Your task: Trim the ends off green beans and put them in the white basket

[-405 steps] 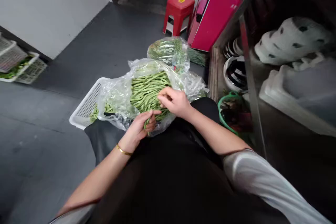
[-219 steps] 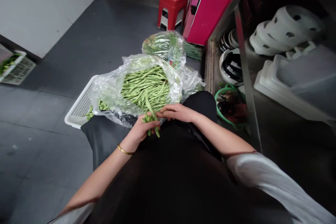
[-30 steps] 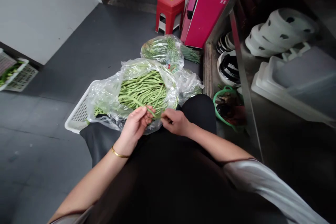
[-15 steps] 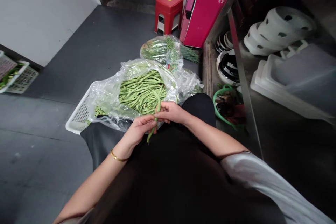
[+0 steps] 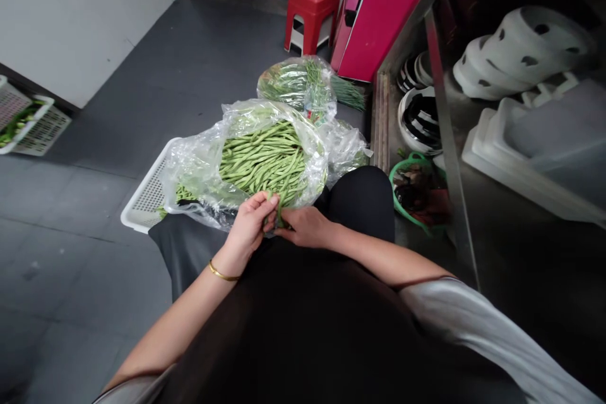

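Currently, the fingers of the left hand [image 5: 247,225] pinch a green bean [image 5: 279,209], its visible length pointing forward between both hands; the right hand [image 5: 307,226] is just beside it, whether gripping I cannot tell. Just beyond lie the heaped beans [image 5: 262,154], mostly crosswise, in an open plastic bag [image 5: 199,167].

right hand [image 5: 305,226]: most fingertips hidden | lower crate [image 5: 52,129]: cut off left | pink cabinet [image 5: 381,19]: cut off top
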Motion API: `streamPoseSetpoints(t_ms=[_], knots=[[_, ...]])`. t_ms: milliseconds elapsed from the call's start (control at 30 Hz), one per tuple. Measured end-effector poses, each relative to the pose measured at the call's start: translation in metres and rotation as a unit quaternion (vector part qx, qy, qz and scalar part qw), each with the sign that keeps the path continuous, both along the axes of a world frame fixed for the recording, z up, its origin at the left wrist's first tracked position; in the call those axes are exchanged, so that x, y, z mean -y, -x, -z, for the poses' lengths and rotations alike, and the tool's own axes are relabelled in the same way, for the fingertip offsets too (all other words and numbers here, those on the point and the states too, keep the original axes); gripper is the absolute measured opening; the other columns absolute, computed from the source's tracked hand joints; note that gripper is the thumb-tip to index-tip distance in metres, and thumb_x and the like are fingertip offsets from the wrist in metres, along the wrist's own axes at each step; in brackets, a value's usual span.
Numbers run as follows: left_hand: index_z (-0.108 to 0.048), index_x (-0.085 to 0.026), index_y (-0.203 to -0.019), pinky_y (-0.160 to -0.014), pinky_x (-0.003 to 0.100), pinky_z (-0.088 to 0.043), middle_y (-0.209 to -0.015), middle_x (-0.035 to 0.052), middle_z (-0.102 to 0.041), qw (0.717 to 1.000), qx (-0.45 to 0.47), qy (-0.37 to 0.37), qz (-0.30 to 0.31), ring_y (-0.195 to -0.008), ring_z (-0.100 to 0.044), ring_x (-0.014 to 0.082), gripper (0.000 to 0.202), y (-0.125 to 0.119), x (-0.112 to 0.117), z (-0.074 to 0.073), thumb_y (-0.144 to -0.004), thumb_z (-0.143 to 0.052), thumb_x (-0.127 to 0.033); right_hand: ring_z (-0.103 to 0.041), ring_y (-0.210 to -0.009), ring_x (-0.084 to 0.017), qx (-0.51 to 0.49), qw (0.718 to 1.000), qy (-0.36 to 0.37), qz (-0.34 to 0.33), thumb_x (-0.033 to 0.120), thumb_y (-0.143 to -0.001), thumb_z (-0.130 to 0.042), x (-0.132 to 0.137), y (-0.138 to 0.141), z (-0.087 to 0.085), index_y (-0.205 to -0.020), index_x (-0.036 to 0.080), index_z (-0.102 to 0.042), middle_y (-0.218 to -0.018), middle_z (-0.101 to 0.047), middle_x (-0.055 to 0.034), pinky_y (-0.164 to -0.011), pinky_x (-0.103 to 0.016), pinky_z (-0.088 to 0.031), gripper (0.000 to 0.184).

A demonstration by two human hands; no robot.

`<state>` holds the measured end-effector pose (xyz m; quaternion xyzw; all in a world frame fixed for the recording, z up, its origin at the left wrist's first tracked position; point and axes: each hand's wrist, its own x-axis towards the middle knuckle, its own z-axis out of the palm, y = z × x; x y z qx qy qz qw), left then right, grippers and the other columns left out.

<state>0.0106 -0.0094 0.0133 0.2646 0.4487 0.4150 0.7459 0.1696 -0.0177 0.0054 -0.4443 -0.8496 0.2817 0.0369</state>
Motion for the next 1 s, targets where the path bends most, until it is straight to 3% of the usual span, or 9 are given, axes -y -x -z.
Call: streamPoseSetpoints(t_ms=[167, 300, 467, 600, 700, 800, 867, 933, 1000], knots=[[-0.06, -0.014, -0.079, -0.036, 0.016, -0.021, -0.06, -0.0027, -0.051, 0.997, -0.048, -0.05, 0.034, -0.042, -0.034, 0.0038, 0.024, -0.004, 0.007, -0.003, -0.07, -0.071, -0.035, -0.059, -0.067, -0.017, 0.012, 0.998, 0.027, -0.059, 0.04, -0.088, -0.049, -0.008, -0.005, -0.01, -0.089, 0.013, -0.061, -0.079, -0.066, -0.0087, -0.058, -0.025, -0.035, 0.03], [-0.059, -0.015, -0.072, -0.038, 0.017, -0.019, -0.05, -0.007, -0.041, 0.99, -0.123, -0.055, 0.042, -0.04, -0.028, 0.0036, 0.024, -0.003, 0.008, 0.002, -0.064, -0.075, -0.03, -0.055, -0.06, -0.015, 0.031, 0.995, 0.038, -0.089, 0.046, -0.086, -0.049, -0.011, -0.008, -0.017, -0.078, 0.013, -0.061, -0.069, -0.063, -0.0066, -0.054, -0.024, -0.03, 0.036], [-0.056, -0.014, -0.063, -0.049, 0.02, -0.03, -0.057, -0.0028, -0.046, 0.966, -0.195, -0.148, 0.087, -0.052, -0.038, 0.0081, 0.022, 0.005, 0.011, 0.0, -0.066, -0.072, -0.03, -0.051, -0.062, -0.011, -0.048, 0.993, -0.046, 0.092, 0.045, -0.09, -0.042, -0.015, -0.024, -0.026, -0.08, 0.016, -0.057, -0.071, -0.06, -0.0016, -0.057, -0.022, -0.03, 0.034], [-0.053, -0.015, -0.057, -0.051, 0.021, -0.03, -0.055, -0.0023, -0.042, 0.924, -0.262, -0.225, 0.162, -0.054, -0.036, 0.0099, 0.023, 0.013, 0.014, -0.009, -0.07, -0.067, -0.028, -0.051, -0.066, -0.011, -0.145, 0.988, -0.042, -0.001, 0.035, -0.091, -0.039, -0.014, -0.028, -0.024, -0.068, 0.016, -0.051, -0.069, -0.056, -0.0022, -0.06, -0.022, -0.034, 0.032], [-0.059, -0.016, -0.062, -0.054, 0.023, -0.032, -0.057, -0.0005, -0.047, 0.896, -0.259, -0.278, 0.23, -0.056, -0.04, 0.012, 0.016, 0.018, 0.014, -0.019, -0.072, -0.064, -0.027, -0.048, -0.053, -0.009, -0.248, 0.959, 0.138, -0.022, 0.044, -0.091, -0.037, -0.005, -0.022, -0.019, -0.062, 0.017, -0.045, -0.058, -0.049, 0.0005, -0.053, -0.021, -0.036, 0.041], [-0.065, -0.016, -0.071, -0.062, 0.026, -0.038, -0.067, 0.0044, -0.057, 0.89, -0.191, -0.286, 0.3, -0.064, -0.048, 0.0163, 0.012, 0.023, 0.012, -0.026, -0.072, -0.064, -0.028, -0.042, -0.037, -0.007, -0.349, 0.848, 0.397, -0.043, 0.061, -0.085, -0.036, 0.002, -0.018, -0.021, -0.062, 0.018, -0.041, -0.047, -0.042, 0.0054, -0.04, -0.02, -0.034, 0.05], [-0.065, -0.016, -0.07, -0.063, 0.028, -0.039, -0.069, 0.0057, -0.058, 0.918, -0.15, -0.252, 0.269, -0.066, -0.049, 0.0176, 0.013, 0.026, 0.009, -0.024, -0.07, -0.066, -0.029, -0.041, -0.034, -0.007, -0.367, 0.797, 0.474, -0.077, 0.068, -0.081, -0.036, -0.001, -0.022, -0.027, -0.061, 0.018, -0.041, -0.043, -0.04, 0.0065, -0.038, -0.02, -0.034, 0.054], [-0.06, -0.016, -0.063, -0.056, 0.027, -0.037, -0.061, 0.0034, -0.052, 0.964, -0.062, -0.194, 0.172, -0.059, -0.046, 0.0158, 0.02, 0.03, 0.005, -0.019, -0.068, -0.066, -0.035, -0.047, -0.038, -0.009, -0.281, 0.826, 0.467, -0.144, 0.065, -0.081, -0.041, -0.015, -0.028, -0.034, -0.064, 0.016, -0.049, -0.045, -0.046, 0.0039, -0.043, -0.021, -0.038, 0.052], [-0.053, -0.017, -0.058, -0.049, 0.027, -0.035, -0.055, 0.0006, -0.043, 0.988, 0.058, -0.123, 0.07, -0.053, -0.042, 0.0141, 0.027, 0.034, 0.0, -0.014, -0.065, -0.065, -0.041, -0.056, -0.051, -0.012, -0.103, 0.918, 0.344, -0.169, 0.055, -0.08, -0.053, -0.035, -0.03, -0.035, -0.074, 0.014, -0.059, -0.057, -0.059, -0.002, -0.052, -0.022, -0.042, 0.042]])
